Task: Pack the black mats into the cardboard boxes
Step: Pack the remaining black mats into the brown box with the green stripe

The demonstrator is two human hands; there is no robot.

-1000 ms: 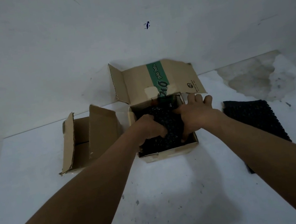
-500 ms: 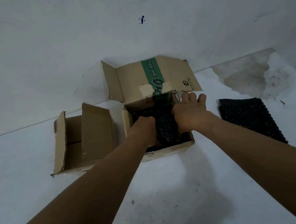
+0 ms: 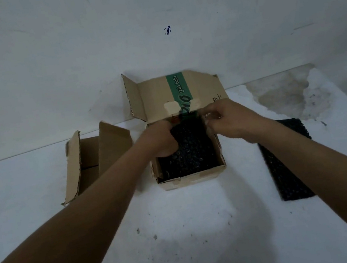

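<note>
mat: black, knobbly, glossy beaded surface. It is lying inside the box and covering nearly the whole floor, with the near edge sitting against the front wall and the far end rising toward the hands.
box: open-top brown cardboard, standing mid-table close to the wall. The rear flap is standing up, showing a green stripe with white lettering and a torn pale tape patch.
left hand: reaching into the box's left side, fingers curling round the mat's far-left edge and gripping it.
right hand: hovering at the box's far-right corner, fingers curling at the rim just under the flap. It is blurred, so can't tell if it is pinching mat, cardboard or nothing.
second mat: same black knobbly texture, lying flat on the table right of the box and apart from it. The right forearm is partly covering it.
left box: open, flaps standing up, sitting left of the box. The left forearm is crossing in front of it.
table: white, showing dark specks and a stained patch at far right.
</note>
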